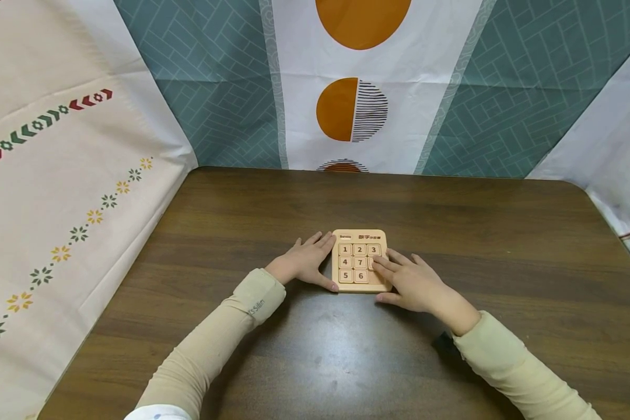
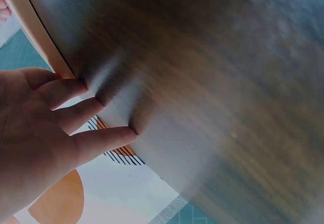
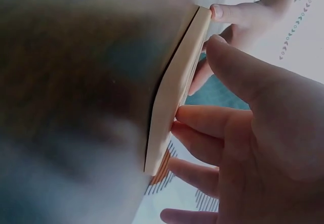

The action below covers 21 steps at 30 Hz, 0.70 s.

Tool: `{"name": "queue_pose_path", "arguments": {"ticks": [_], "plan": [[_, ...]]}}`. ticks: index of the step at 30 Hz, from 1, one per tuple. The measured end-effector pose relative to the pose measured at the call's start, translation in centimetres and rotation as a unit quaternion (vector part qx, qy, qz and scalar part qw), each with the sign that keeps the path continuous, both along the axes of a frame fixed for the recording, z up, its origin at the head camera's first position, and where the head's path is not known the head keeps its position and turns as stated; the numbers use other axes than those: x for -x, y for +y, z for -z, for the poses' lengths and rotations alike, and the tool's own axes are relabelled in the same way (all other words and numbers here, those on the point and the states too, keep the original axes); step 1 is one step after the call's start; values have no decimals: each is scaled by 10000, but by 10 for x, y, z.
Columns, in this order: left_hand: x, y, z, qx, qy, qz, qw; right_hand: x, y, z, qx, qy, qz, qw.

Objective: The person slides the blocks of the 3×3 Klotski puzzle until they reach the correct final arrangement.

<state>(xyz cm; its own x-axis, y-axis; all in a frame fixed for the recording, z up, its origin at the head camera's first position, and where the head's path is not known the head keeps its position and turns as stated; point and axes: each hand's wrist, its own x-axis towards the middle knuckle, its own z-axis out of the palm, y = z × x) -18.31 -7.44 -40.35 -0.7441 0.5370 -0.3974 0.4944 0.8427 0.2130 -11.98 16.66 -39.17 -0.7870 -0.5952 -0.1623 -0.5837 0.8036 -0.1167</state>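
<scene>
A square wooden number slide puzzle [image 1: 357, 288] lies flat on the table. Its top row reads 1, 2, 3; below come 4, 7 and a tile mostly covered by fingers, then 5, 6 and a vacant slot at the lower right. My left hand [image 1: 308, 261] steadies the puzzle's left edge, thumb at the near corner and fingers spread toward the far one. With extended fingertips my right hand [image 1: 412, 283] touches the covered tile, whose number is hidden; the thumb stays off the near edge. The right wrist view shows the puzzle's side [image 3: 172, 97] beside those fingers.
The brown wooden table [image 1: 241, 216] extends around the puzzle on every side. Behind it hangs a patterned cloth [image 1: 226, 87], and a cream cloth [image 1: 47, 192] borders the left side. A small dark object [image 1: 443, 343] shows under the right wrist.
</scene>
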Motion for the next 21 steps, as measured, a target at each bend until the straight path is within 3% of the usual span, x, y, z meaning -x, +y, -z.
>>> {"name": "queue_pose_path", "arguments": {"ticks": [21], "plan": [[1, 0, 1, 20, -17, 3, 10000, -14, 2, 0, 217, -19, -182, 9996]]}}
